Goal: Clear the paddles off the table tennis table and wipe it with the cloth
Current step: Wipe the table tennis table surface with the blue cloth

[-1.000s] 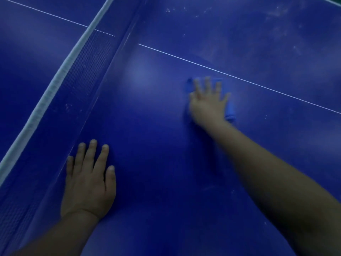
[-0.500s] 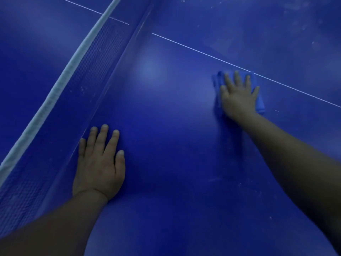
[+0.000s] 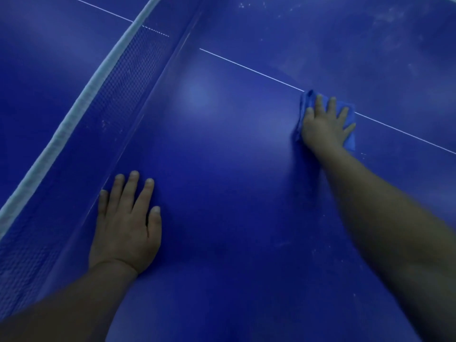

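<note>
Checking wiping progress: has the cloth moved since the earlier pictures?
Yes. The blue cloth slid right, away from the net, along the white centre line.

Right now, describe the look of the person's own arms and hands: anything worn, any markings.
Both forearms are bare as far as the frame shows, with no sleeve or cuff in view. The left hand wears no glove, ring, watch or band, and its short fingernails show plainly. The right hand is likewise ungloved, with no ring or wristband visible. The dim blue light hides any finer marks.
</note>
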### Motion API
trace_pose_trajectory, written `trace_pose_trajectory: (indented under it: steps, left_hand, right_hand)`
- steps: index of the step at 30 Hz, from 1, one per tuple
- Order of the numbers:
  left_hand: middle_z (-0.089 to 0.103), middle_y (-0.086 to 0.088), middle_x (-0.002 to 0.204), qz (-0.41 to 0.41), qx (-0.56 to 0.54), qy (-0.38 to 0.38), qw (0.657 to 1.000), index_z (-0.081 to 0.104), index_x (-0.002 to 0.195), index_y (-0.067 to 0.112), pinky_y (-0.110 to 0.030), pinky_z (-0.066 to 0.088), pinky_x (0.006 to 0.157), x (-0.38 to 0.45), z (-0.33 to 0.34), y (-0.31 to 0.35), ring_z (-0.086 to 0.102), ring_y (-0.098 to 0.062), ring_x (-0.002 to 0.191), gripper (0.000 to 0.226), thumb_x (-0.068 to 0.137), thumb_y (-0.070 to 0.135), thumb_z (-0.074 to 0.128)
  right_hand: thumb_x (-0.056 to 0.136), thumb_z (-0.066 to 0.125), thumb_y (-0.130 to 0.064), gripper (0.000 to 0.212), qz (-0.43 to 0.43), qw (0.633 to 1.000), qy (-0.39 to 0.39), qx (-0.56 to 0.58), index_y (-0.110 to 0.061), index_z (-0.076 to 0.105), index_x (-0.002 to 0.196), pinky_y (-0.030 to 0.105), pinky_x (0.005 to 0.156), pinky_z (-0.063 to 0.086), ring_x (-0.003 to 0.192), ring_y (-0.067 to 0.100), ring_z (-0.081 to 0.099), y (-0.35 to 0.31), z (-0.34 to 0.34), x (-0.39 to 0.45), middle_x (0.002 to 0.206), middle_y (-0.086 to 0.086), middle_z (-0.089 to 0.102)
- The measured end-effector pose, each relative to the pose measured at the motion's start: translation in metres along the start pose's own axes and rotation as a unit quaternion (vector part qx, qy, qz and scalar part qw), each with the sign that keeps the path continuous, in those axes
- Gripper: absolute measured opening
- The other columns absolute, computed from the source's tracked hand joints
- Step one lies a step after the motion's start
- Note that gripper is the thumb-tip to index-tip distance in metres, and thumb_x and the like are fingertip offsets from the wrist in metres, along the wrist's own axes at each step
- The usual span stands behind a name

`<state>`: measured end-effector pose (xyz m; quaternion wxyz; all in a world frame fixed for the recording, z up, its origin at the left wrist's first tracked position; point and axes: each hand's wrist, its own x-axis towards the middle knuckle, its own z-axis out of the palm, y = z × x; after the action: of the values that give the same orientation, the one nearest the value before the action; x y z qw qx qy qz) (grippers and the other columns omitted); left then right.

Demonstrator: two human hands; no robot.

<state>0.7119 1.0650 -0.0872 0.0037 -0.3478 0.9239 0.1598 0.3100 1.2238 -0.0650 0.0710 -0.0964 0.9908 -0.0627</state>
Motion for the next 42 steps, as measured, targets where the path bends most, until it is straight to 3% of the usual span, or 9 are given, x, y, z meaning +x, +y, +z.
trace_pose_trajectory:
  steps: [7, 14, 17, 22, 26, 30, 37, 39, 42]
  left_hand:
    - [0.021, -0.010, 0.165, -0.001, -0.001, 0.001, 1.000, 0.034, 0.154, 0.013, -0.047, 0.000, 0.125, 0.000, 0.003, -0.001, 0.007, -0.026, 0.154, 0.067, 0.097, 0.046, 0.020]
    - [0.017, -0.008, 0.166, -0.006, -0.001, -0.005, 1.000, 0.032, 0.155, 0.014, -0.044, -0.004, 0.125, 0.001, 0.000, 0.001, 0.004, -0.024, 0.155, 0.069, 0.095, 0.046, 0.019]
    - [0.017, -0.008, 0.166, -0.006, 0.002, -0.010, 1.000, 0.031, 0.155, 0.015, -0.045, -0.003, 0.125, 0.000, 0.000, 0.001, 0.004, -0.024, 0.155, 0.069, 0.096, 0.047, 0.019]
    - [0.014, -0.005, 0.166, -0.009, -0.004, -0.007, 1.000, 0.031, 0.156, 0.017, -0.045, -0.003, 0.125, 0.000, 0.002, 0.000, 0.000, -0.020, 0.155, 0.069, 0.095, 0.048, 0.018]
    - [0.015, -0.007, 0.166, -0.008, 0.002, -0.009, 1.000, 0.031, 0.156, 0.016, -0.046, -0.002, 0.125, 0.000, 0.000, 0.001, 0.002, -0.022, 0.155, 0.069, 0.095, 0.048, 0.017]
    - [0.016, -0.008, 0.166, -0.010, 0.010, -0.012, 1.000, 0.030, 0.156, 0.016, -0.047, -0.001, 0.125, 0.001, -0.002, 0.001, 0.004, -0.024, 0.155, 0.069, 0.096, 0.047, 0.016]
    - [0.014, -0.005, 0.167, -0.011, -0.001, -0.004, 1.000, 0.030, 0.156, 0.017, -0.043, -0.005, 0.125, 0.000, -0.002, 0.003, 0.001, -0.022, 0.155, 0.070, 0.096, 0.048, 0.014]
    - [0.013, -0.005, 0.167, -0.009, 0.000, 0.000, 1.000, 0.029, 0.156, 0.018, -0.042, -0.006, 0.125, 0.000, -0.001, 0.002, 0.000, -0.021, 0.155, 0.069, 0.096, 0.049, 0.015]
    - [0.013, -0.005, 0.167, -0.006, 0.001, 0.002, 1.000, 0.029, 0.156, 0.018, -0.040, -0.007, 0.124, 0.000, 0.000, 0.002, 0.000, -0.021, 0.155, 0.068, 0.096, 0.048, 0.015]
  right_hand:
    - [0.103, 0.028, -0.048, 0.053, -0.567, 0.817, -0.044, -0.096, -0.033, 0.036, 0.154, 0.064, 0.119, 0.013, 0.151, 0.035, 0.022, 0.017, 0.037, -0.119, 0.162, 0.001, 0.032]
    - [0.103, 0.024, -0.046, 0.057, -0.005, 1.000, 0.011, -0.004, -0.036, 0.017, 0.159, 0.065, 0.119, 0.002, 0.155, 0.031, 0.001, 0.059, -0.008, 0.022, 0.169, -0.005, 0.008]
    - [0.100, 0.019, -0.048, 0.060, -0.188, 0.980, 0.022, -0.065, -0.031, 0.027, 0.157, 0.068, 0.116, 0.012, 0.153, 0.035, 0.013, 0.044, 0.015, -0.038, 0.167, 0.002, 0.020]
    - [0.103, 0.030, -0.047, 0.053, -0.575, 0.809, -0.044, -0.114, -0.030, 0.041, 0.152, 0.060, 0.118, 0.012, 0.152, 0.036, 0.021, 0.068, 0.026, -0.096, 0.163, 0.002, 0.032]
    - [0.105, 0.031, -0.040, 0.052, -0.215, 0.974, 0.010, -0.071, -0.033, 0.027, 0.156, 0.062, 0.117, 0.012, 0.153, 0.034, 0.014, 0.086, -0.003, 0.006, 0.166, 0.002, 0.021]
    - [0.105, 0.031, -0.039, 0.054, -0.142, 0.988, 0.004, -0.058, -0.031, 0.025, 0.158, 0.065, 0.118, 0.009, 0.154, 0.032, 0.008, 0.077, -0.002, -0.018, 0.168, -0.001, 0.016]
    - [0.104, 0.033, -0.051, 0.051, -0.660, 0.738, -0.098, -0.102, -0.038, 0.034, 0.154, 0.065, 0.118, 0.007, 0.153, 0.039, 0.014, 0.100, 0.033, -0.207, 0.166, 0.000, 0.023]
    - [0.102, 0.032, -0.050, 0.052, -0.626, 0.771, -0.062, -0.104, -0.032, 0.042, 0.150, 0.069, 0.115, 0.018, 0.149, 0.042, 0.024, 0.098, 0.023, -0.159, 0.161, 0.007, 0.034]
    - [0.096, 0.020, -0.051, 0.064, -0.301, 0.949, -0.009, -0.094, -0.029, 0.035, 0.154, 0.068, 0.112, 0.022, 0.149, 0.041, 0.022, 0.091, 0.002, -0.064, 0.162, 0.010, 0.031]
